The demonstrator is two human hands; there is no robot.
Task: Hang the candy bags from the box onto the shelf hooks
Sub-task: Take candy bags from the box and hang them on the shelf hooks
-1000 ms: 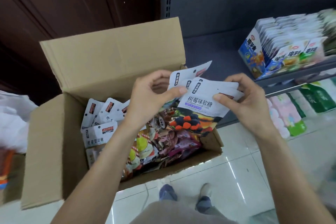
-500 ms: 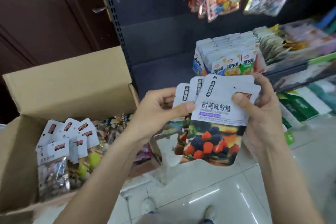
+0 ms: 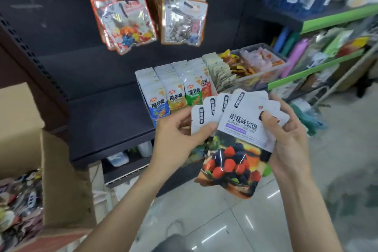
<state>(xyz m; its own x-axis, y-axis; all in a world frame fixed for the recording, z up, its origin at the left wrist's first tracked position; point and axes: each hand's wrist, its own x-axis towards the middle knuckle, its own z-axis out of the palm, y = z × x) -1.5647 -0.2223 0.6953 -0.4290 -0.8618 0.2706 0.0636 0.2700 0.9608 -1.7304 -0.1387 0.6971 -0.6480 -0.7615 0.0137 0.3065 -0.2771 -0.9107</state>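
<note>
Both the left hand [image 3: 176, 139] and right hand [image 3: 290, 141] pinch a fanned stack of raspberry gummy bags [image 3: 235, 141] before the shelf; aligning the hang holes first should ease hooking.

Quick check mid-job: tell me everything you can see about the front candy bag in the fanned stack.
The front candy bag is a glossy flat pouch: white upper part with black Chinese print and a purple strip, and below it a photo of red and dark berries. It faces the camera, roughly upright and tilted slightly, in front of the shelf. The right hand grips its right edge, thumb on the white part. The left hand holds the fan, thumb at the bag's left edge. More bags fan out behind it.
</note>
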